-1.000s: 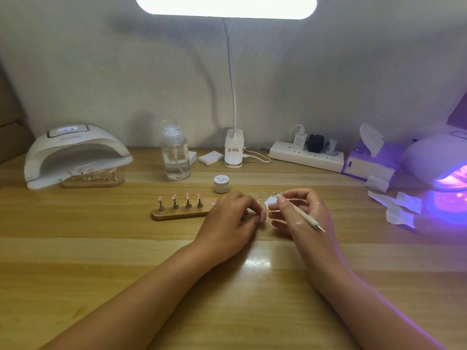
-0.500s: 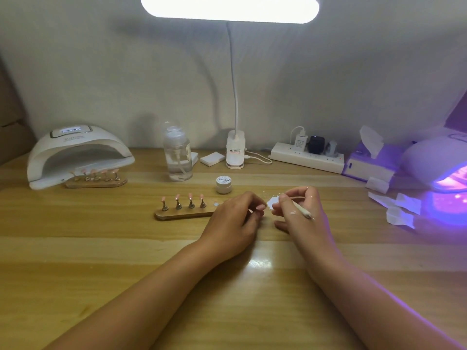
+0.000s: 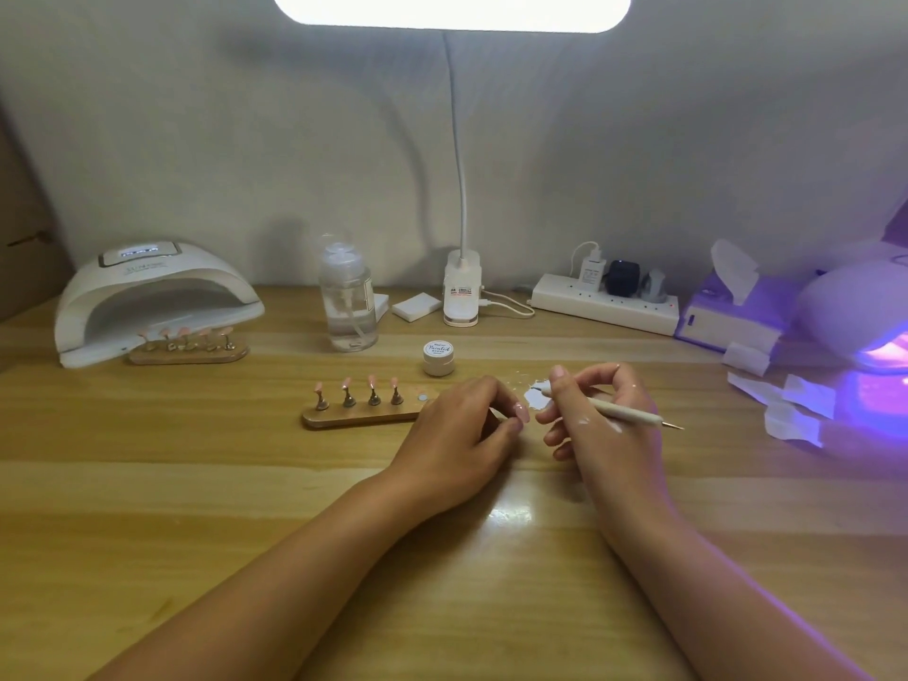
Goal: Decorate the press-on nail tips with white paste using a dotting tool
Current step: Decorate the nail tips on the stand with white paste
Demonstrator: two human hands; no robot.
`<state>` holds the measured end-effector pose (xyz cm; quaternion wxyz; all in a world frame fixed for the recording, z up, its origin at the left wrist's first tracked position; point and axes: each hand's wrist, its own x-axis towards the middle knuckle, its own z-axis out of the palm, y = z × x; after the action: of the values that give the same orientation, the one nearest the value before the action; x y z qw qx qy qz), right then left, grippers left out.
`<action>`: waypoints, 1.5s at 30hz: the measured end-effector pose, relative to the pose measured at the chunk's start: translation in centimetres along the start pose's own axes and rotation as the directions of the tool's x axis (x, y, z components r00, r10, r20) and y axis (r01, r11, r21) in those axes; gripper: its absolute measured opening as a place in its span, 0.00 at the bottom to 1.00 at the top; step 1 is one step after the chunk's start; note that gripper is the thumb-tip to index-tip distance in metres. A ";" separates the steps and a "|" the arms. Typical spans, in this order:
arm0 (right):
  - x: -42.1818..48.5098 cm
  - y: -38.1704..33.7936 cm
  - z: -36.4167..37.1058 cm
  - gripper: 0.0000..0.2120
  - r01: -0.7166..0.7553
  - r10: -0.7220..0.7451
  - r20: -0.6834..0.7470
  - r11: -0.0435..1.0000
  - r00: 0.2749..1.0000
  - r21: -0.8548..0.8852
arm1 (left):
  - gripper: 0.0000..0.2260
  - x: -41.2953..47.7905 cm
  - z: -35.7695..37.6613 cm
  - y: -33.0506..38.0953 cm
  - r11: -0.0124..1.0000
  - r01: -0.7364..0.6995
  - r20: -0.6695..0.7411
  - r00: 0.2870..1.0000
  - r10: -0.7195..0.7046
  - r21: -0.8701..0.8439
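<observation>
1. In the middle of the table [image 3: 196,484], the right hand [image 3: 607,425] grips the dotting tool [image 3: 626,413] with curled fingers. The tool's thin metal end points toward the right edge.
2. Its other end is at a blob of white paste [image 3: 533,396] on the table, just behind the hands.
3. The left hand [image 3: 459,435] is curled, with its fingertips pinched together. I cannot tell if it holds anything.
4. Just left of it, a wooden holder [image 3: 358,418] carries four pink nail tips [image 3: 370,382] standing up.
5. A small white jar [image 3: 438,357] sits just behind the holder's right end.
6. Near the back left corner is a white nail lamp [image 3: 147,297].
</observation>
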<state>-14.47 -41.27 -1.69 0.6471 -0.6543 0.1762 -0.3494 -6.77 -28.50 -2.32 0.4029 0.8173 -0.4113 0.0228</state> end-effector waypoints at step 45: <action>-0.2 -0.4 0.0 0.11 -0.100 0.103 0.032 0.990 0.994 -0.095 | 0.03 0.1 0.1 -0.4 0.994 -0.061 -0.034 0.997 0.064 0.089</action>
<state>-14.70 -41.07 -1.39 0.6359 -0.6803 0.2135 -0.2954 -6.45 -28.53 -2.57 0.3732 0.8205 -0.4276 0.0686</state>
